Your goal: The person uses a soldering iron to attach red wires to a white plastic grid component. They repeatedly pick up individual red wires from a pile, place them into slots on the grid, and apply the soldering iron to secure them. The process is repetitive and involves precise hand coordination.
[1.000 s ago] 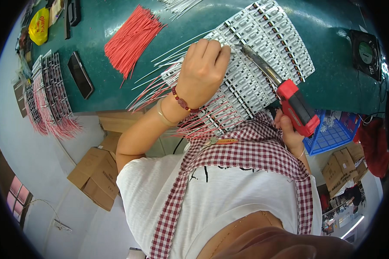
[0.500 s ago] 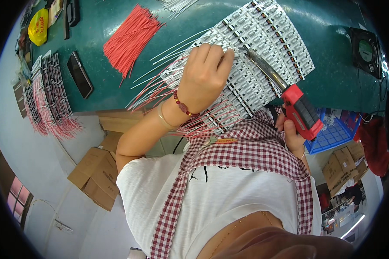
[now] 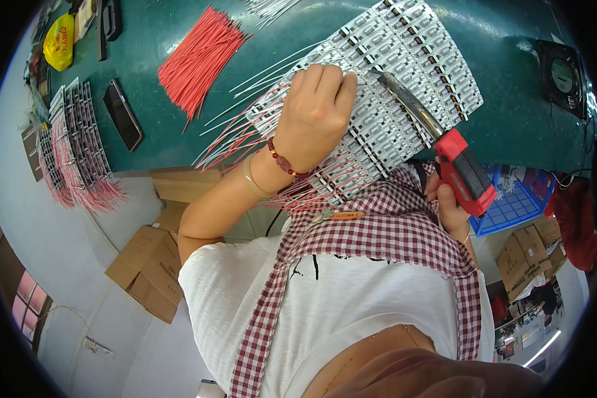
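Note:
My left hand (image 3: pixel 314 116) is closed over a sheet of grey circuit boards (image 3: pixel 438 56), its fingertips pinched together. Whatever they pinch is hidden behind the fingers. In my right hand (image 3: pixel 448 207) is a soldering iron (image 3: pixel 468 174) with a red and black handle. The iron's metal barrel slants up and left across the boards, and its tip is just right of my left fingertips. Several red and white wires (image 3: pixel 235 136) stick out from the sheet's left and lower edges, around my left wrist.
On the green table (image 3: pixel 511 132) lie a bundle of red wires (image 3: pixel 202 60), some white wires (image 3: pixel 272 9), a phone (image 3: pixel 122 114) and a stack of wired boards (image 3: pixel 79 132). A black fan-like device (image 3: pixel 561 78) stands far right. Below are a blue crate (image 3: pixel 511 212) and cardboard boxes (image 3: pixel 146 272).
My left hand has shifted very slightly up and to the left. The soldering iron has moved only a few pixels, its tip still beside my left fingertips.

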`<state>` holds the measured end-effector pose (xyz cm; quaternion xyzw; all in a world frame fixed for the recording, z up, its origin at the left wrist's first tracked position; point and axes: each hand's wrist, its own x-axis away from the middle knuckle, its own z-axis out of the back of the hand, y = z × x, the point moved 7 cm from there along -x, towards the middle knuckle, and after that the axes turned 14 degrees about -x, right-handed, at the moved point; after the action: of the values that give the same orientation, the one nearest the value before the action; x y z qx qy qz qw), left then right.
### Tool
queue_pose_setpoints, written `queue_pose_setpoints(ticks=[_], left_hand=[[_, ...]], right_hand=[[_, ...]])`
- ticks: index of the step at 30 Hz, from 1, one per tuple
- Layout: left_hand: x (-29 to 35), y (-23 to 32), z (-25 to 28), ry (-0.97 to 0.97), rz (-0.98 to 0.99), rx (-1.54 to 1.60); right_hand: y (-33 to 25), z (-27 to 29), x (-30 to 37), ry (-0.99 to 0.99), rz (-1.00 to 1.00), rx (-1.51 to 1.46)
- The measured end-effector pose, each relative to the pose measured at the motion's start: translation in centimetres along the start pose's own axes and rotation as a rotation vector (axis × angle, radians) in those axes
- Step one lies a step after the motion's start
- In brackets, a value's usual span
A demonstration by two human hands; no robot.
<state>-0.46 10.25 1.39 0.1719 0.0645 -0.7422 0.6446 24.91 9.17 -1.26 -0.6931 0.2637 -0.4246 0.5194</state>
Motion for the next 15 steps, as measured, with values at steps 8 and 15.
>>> queue_pose_setpoints(ticks=[8,15], left_hand=[[-0.1,-0.1,-0.1,-0.034,-0.008,-0.028],[-0.1,0.1,0.1,-0.006,0.003,-0.021]], right_hand=[[0.1,0.0,0.1,0.037,0.027,-0.009],[0.9,0.1,-0.3,-0.048,0.036,0.188]])
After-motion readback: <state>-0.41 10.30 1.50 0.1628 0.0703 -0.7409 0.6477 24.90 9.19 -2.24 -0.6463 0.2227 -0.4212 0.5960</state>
